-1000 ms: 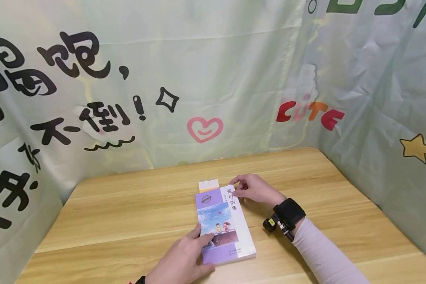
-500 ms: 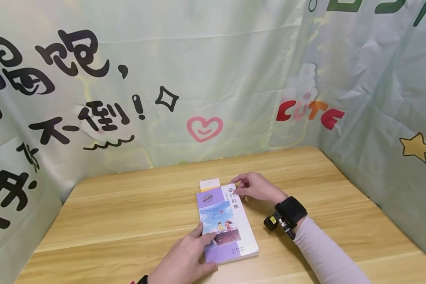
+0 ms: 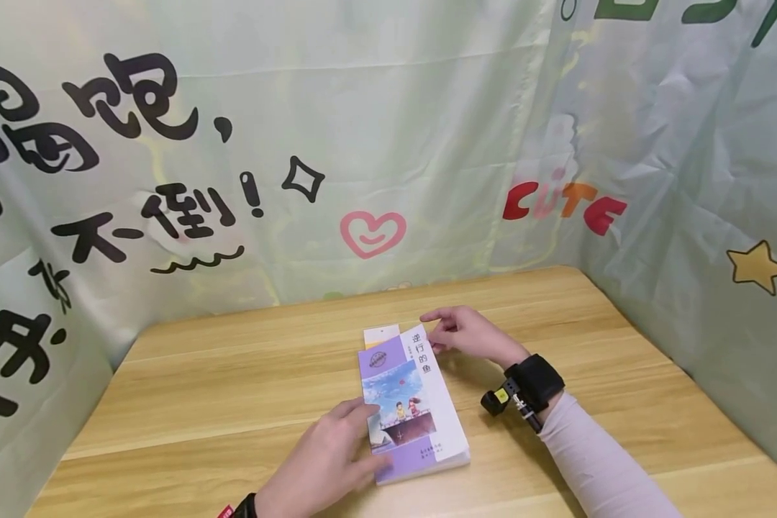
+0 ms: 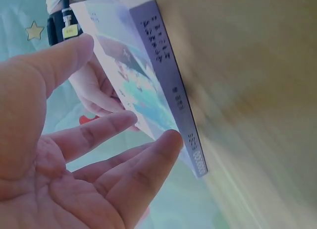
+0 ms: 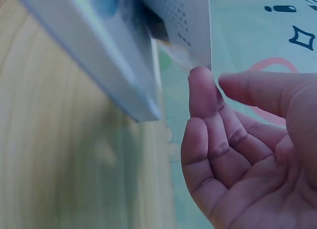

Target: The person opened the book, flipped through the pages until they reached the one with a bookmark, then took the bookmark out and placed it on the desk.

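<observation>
A paperback book (image 3: pixel 398 421) with a purple-and-white cover and a picture of two cartoon figures lies on the table. Its front cover (image 5: pixel 185 26) stands lifted from the pages along the right side. My right hand (image 3: pixel 469 335) is at the top right corner; in the right wrist view, thumb and a curled finger pinch the cover's edge. By the spine (image 4: pixel 173 90), my left hand (image 3: pixel 326 450) has its fingers spread and relaxed, overlapping the lower left of the book in the head view. Beyond the top edge, a white-and-yellow card (image 3: pixel 381 334) sticks out.
The wooden table (image 3: pixel 233 388) extends around the book on all sides. Behind it and to the right hang pale green printed cloths (image 3: pixel 427 144). A wrist camera on a black strap (image 3: pixel 536 383) sits on my right wrist, above the table.
My left fingers have loosened from the book's lower left and spread. The right hand has moved slightly up, and the cover's right side has risen from the pages.
</observation>
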`<state>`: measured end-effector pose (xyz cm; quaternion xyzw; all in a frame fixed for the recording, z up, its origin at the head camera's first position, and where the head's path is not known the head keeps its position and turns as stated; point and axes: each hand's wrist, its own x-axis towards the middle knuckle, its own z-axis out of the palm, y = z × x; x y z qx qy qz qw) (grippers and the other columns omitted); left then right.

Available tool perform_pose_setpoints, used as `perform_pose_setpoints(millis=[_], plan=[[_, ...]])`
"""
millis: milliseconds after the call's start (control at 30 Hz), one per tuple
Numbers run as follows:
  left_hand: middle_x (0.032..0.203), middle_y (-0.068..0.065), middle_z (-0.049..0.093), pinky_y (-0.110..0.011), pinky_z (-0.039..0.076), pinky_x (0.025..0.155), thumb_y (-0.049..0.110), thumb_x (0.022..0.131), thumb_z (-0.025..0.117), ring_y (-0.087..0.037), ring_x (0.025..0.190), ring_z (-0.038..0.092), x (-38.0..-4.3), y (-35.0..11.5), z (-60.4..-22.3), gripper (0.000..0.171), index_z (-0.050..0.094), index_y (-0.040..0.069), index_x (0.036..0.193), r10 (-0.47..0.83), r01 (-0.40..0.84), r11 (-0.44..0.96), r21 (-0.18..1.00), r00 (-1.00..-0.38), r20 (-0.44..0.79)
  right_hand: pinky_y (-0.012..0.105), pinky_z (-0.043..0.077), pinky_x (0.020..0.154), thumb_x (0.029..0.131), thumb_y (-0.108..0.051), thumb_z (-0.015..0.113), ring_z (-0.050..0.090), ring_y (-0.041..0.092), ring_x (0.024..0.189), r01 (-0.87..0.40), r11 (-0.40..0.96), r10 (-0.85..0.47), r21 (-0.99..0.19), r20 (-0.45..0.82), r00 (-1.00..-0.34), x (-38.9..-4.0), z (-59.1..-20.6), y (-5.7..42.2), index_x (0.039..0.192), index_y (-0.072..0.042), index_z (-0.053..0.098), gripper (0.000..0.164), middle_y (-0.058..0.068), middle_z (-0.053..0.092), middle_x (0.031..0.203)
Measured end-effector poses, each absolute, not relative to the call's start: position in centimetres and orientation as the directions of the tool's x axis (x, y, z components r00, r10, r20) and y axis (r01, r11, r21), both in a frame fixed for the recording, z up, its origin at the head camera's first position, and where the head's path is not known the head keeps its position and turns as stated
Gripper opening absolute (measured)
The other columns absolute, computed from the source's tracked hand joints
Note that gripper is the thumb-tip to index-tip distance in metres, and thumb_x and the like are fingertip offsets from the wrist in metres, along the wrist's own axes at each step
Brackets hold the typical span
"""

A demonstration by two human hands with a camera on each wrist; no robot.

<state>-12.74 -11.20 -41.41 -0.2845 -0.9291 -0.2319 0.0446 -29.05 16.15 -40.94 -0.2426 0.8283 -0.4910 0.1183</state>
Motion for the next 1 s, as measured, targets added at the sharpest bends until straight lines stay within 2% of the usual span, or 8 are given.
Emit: perform_pose_setpoints(millis=[133,233,400,500,600,767,867,1000], plan=[[0.12,-0.01,0.061,-0.036,0.049,0.087,0.046,0.083,0.071,-0.02,0.107,0.059,-13.0,-11.8,-41.1,0.061,0.06,0.004,0.126,0.472,0.539,0.731,0.419,-0.842,0.26,0.046,0.053,0.078,0.096,-0.007,0.057,0.066,0.031,0.084,-0.248,0.287,-0.562,-0.925,0.047,-0.826,-28.9,-40.5,15.9,0.136,0.004,0.049,0.042,0.011,0.068,0.092],[0.112,-0.008,0.064,-0.031,0.052,0.078,0.044,0.083,0.072,-0.017,0.093,0.062,-13.4,-12.0,-40.7,0.058,0.062,0.005,0.124,0.452,0.541,0.723,0.429,-0.841,0.298,0.047,0.051,0.081,0.095,-0.007,0.059,0.067,0.029,0.086,-0.24,0.221,-0.596,-0.945,0.063,-0.8,-28.9,-40.3,15.8,0.139,0.005,0.044,0.048,0.013,0.068,0.095],[0.101,-0.005,0.065,-0.024,0.054,0.064,0.04,0.085,0.071,-0.017,0.085,0.062,-14.4,-12.1,-40.1,0.049,0.063,0.007,0.121,0.429,0.518,0.674,0.527,-0.855,0.292,0.041,0.051,0.083,0.092,-0.008,0.065,0.066,0.026,0.092,-0.222,0.175,-0.622,-0.959,0.066,-0.78,-28.5,-39.8,15.6,0.142,0.004,0.043,0.056,0.014,0.069,0.099],[0.099,-0.004,0.065,-0.021,0.053,0.064,0.038,0.087,0.069,-0.018,0.089,0.062,-15.0,-12.2,-39.8,0.045,0.062,0.009,0.121,0.406,0.478,0.643,0.599,-0.875,0.263,0.037,0.052,0.082,0.09,-0.01,0.067,0.066,0.025,0.095,-0.234,0.175,-0.645,-0.956,0.068,-0.761,-28.2,-39.6,15.4,0.137,0.001,0.05,0.051,0.012,0.069,0.1],[0.095,0.001,0.066,-0.019,0.052,0.065,0.033,0.091,0.066,-0.012,0.087,0.063,-15.5,-12.3,-39.6,0.036,0.063,0.011,0.12,0.377,0.438,0.633,0.638,-0.895,0.24,0.037,0.053,0.081,0.09,-0.011,0.067,0.067,0.025,0.093,-0.245,0.184,-0.665,-0.952,0.063,-0.745,-27.8,-39.4,14.9,0.133,0.0,0.055,0.046,0.009,0.07,0.102],[0.089,0.007,0.068,-0.02,0.052,0.068,0.028,0.097,0.059,-0.003,0.079,0.063,-16.1,-12.5,-39.2,0.025,0.066,0.013,0.116,0.355,0.408,0.616,0.674,-0.907,0.225,0.037,0.054,0.078,0.089,-0.002,0.066,0.068,0.025,0.089,-0.238,0.182,-0.675,-0.954,0.055,-0.736,-26.9,-39.2,14.1,0.129,0.006,0.056,0.042,0.009,0.071,0.1],[0.088,0.009,0.067,-0.021,0.053,0.068,0.027,0.098,0.057,-0.007,0.078,0.064,-16.2,-12.7,-38.9,0.022,0.067,0.014,0.113,0.34,0.391,0.601,0.697,-0.914,0.221,0.036,0.053,0.078,0.088,-0.001,0.067,0.068,0.024,0.09,-0.264,0.18,-0.696,-0.947,0.067,-0.715,-26.5,-39.3,13.4,0.126,0.007,0.057,0.04,0.009,0.071,0.098],[0.084,0.011,0.066,-0.022,0.054,0.065,0.024,0.098,0.057,-0.012,0.074,0.066,-16.3,-13.0,-38.5,0.019,0.068,0.015,0.11,0.317,0.378,0.571,0.729,-0.92,0.229,0.035,0.053,0.079,0.088,-0.008,0.069,0.068,0.023,0.09,-0.301,0.183,-0.718,-0.936,0.082,-0.692,-25.9,-39.3,12.5,0.121,0.001,0.062,0.036,0.005,0.072,0.097]])
